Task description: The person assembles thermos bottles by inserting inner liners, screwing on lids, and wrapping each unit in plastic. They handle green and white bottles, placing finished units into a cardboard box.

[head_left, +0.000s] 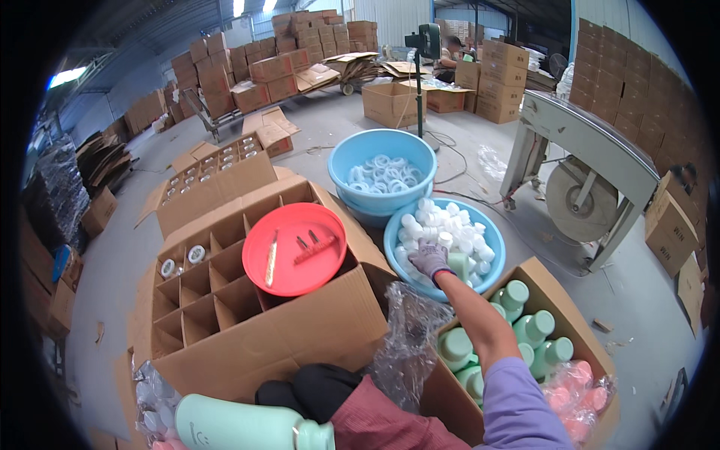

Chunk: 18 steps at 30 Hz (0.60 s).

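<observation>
My right hand (430,259), in a grey glove, reaches forward into a blue basin (396,229) full of small white caps (459,225). Its fingers curl down among the caps, and I cannot see whether they hold one. A mint-green piece (459,264) lies in the basin just right of the hand. Below my forearm stands an open carton (559,296) of mint-green bottles (534,327) in plastic wrap. Another mint-green bottle (240,426) lies on its side at the bottom edge, by a dark cloth shape (315,386). My left hand is out of view.
A second blue basin (382,154) behind holds white rings. A red lid (294,247) rests on a divided carton (247,330). More cartons are stacked around the hall. A strapping machine (592,161) stands at right, and a person sits far back.
</observation>
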Available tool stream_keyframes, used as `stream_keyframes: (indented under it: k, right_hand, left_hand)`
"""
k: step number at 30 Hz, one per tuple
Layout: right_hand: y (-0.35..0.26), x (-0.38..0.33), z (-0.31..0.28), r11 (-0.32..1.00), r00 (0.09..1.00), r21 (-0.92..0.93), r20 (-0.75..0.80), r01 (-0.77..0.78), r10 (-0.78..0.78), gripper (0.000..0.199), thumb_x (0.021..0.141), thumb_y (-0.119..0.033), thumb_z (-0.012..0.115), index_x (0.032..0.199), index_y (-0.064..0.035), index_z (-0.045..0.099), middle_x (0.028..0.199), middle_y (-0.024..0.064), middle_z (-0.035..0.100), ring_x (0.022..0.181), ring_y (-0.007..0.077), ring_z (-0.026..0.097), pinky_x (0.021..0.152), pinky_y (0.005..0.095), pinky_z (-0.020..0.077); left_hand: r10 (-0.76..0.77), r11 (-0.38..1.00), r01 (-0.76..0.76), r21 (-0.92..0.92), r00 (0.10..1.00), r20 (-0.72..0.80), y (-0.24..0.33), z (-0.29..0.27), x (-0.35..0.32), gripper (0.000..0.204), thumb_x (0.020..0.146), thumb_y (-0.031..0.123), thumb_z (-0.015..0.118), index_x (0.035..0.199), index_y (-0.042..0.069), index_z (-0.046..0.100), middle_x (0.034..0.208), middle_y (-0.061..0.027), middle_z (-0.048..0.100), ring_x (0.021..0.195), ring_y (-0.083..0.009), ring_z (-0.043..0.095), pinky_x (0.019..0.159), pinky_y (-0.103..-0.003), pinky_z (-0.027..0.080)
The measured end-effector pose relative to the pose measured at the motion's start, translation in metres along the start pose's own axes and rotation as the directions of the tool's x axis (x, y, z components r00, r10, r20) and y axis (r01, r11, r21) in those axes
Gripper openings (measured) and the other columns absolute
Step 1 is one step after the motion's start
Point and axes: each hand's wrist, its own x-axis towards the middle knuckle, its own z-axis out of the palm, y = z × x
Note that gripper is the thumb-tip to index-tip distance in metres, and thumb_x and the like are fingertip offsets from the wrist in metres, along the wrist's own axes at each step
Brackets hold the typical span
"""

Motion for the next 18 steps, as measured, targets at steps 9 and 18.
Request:
stream_keyframes:
  k: [9, 18]
  right_hand:
    - [-0.012, -0.041, -0.016, 0.888, 0.954, 0.383, -0.250, 0.256, -0.167, 0.042, 0.083, -0.029, 0.074, 0.115, -0.0080, 0.055, 0.110, 0.0177, 0.063, 0.106, 0.0336, 0.062, 0.089, 0.0483, 0.0461]
    - [-0.115, -0.300, -0.123, 0.315, 0.565, 0.486, -0.546, 0.815, -0.619, 0.071, 0.072, -0.033, 0.085, 0.131, -0.0058, 0.056, 0.107, 0.0151, 0.050, 0.108, 0.0375, 0.052, 0.090, 0.0461, 0.0450]
  left_hand:
    - [-0.030, 0.998, 0.014, 0.063, 0.966, 0.258, -0.072, 0.030, 0.045, 0.028, 0.098, 0.013, 0.049, 0.070, 0.019, 0.046, 0.067, 0.0082, 0.040, 0.068, -0.0089, 0.044, 0.086, -0.032, 0.043]
    - [-0.115, 0.993, 0.109, 0.035, 0.934, 0.337, -0.103, 0.037, 0.036, 0.024, 0.097, 0.013, 0.048, 0.073, 0.017, 0.047, 0.066, 0.0070, 0.045, 0.072, -0.0107, 0.051, 0.086, -0.035, 0.047]
